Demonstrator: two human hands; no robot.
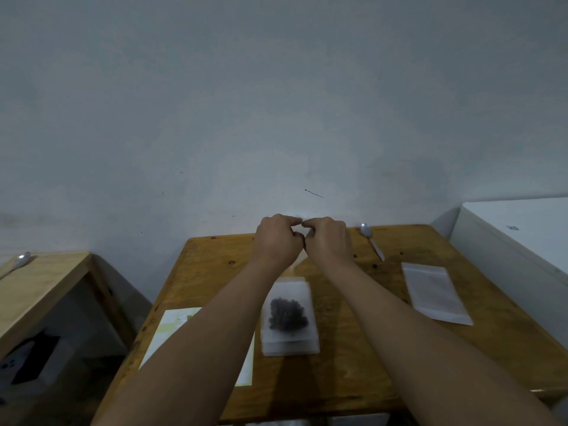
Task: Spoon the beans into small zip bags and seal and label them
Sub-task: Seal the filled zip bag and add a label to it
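A small translucent zip bag (290, 315) with a dark heap of beans inside lies flat in the middle of the wooden table (353, 364). My left hand (278, 238) and my right hand (327, 239) are raised side by side over the table's far edge. Their fingers are curled and the thumb and forefinger tips of both hands meet. No object shows between the fingertips. An empty zip bag (435, 292) lies to the right. A metal spoon (370, 239) rests at the far right, apart from both hands.
A pale sheet of paper (172, 330) lies on the table's left part, partly under my left forearm. A second wooden table (46, 281) at left carries another spoon (20, 261). A white box or appliance (516, 241) stands at right. The wall is right behind the table.
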